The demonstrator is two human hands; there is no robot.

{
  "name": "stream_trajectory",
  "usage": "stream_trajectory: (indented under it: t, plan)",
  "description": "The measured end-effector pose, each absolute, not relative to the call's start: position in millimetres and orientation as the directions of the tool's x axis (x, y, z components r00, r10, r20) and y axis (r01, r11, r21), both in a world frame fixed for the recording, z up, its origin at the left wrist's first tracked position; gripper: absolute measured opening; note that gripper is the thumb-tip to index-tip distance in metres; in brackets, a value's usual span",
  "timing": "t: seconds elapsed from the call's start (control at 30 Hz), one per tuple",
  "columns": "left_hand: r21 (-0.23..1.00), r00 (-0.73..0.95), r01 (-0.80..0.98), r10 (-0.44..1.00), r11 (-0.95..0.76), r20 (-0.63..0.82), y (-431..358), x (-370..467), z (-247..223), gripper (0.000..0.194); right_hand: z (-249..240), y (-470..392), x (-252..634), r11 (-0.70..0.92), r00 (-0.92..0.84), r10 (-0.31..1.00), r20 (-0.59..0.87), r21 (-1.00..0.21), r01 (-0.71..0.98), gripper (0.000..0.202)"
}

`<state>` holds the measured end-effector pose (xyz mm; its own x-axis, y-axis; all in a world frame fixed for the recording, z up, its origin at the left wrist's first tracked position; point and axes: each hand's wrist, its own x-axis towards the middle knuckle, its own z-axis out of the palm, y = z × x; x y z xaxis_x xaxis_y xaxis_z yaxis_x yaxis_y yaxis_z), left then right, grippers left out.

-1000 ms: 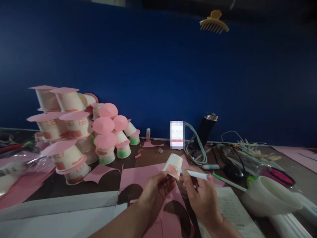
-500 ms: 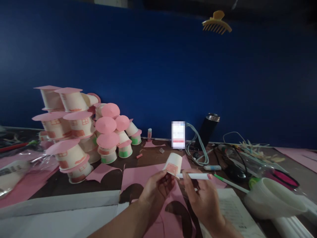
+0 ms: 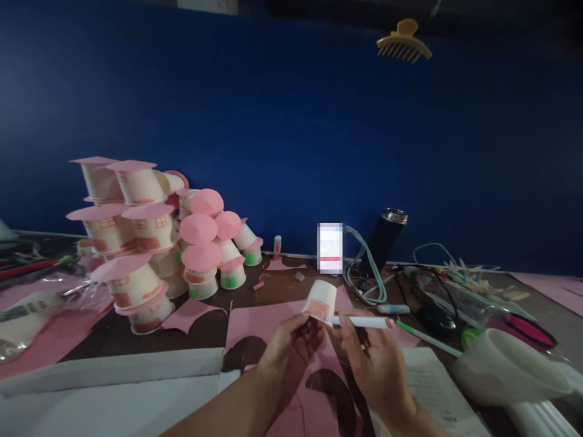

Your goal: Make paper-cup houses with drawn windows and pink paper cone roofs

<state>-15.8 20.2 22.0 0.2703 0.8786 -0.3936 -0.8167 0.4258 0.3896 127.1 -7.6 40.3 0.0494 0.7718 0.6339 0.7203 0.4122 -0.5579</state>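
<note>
A white paper cup (image 3: 324,294), upside down and tilted, is gripped near its rim by my left hand (image 3: 294,343). Reddish marker drawing covers a patch on its side facing me. My right hand (image 3: 376,364) is closed around a white marker (image 3: 364,321) with a pinkish-red end, held almost level. The marker's left tip is at the cup's lower edge, beside the coloured patch; whether it touches is too small to tell. Beneath both hands lies a pink paper sheet (image 3: 248,317) with round holes cut from it.
Stacked paper-cup houses (image 3: 150,230) with pink paper roofs stand at the left. Behind the hands are a phone (image 3: 330,247), a coiled cable (image 3: 378,285) and a black bottle (image 3: 387,243). At right lie a green-tipped marker (image 3: 428,338) and white cups (image 3: 510,370). A white box (image 3: 113,400) sits front left.
The view has shifted slightly, so everything appears a little further right. Both hands keep their hold on the cup and the marker, with hardly any movement between them.
</note>
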Motion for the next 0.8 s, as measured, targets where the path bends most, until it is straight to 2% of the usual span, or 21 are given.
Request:
stream_trajectory:
  t: [0.3, 0.53, 0.8]
  plan:
    - [0.379, 0.283, -0.828, 0.891, 0.414, -0.355, 18, -17, 20, 0.004, 45, -13, 128, 0.461, 0.115, 0.74, 0.663, -0.624, 0.631, 0.014]
    - [0.384, 0.285, -0.818, 0.882, 0.427, -0.374, 18, -17, 22, 0.007, 37, -10, 131, 0.478, 0.038, 0.721, 0.692, -0.537, 0.695, 0.012]
    - [0.392, 0.288, -0.809, 0.877, 0.438, -0.386, 18, -16, 25, 0.011, 36, -10, 130, 0.505, -0.023, 0.733, 0.68, -0.522, 0.688, 0.012]
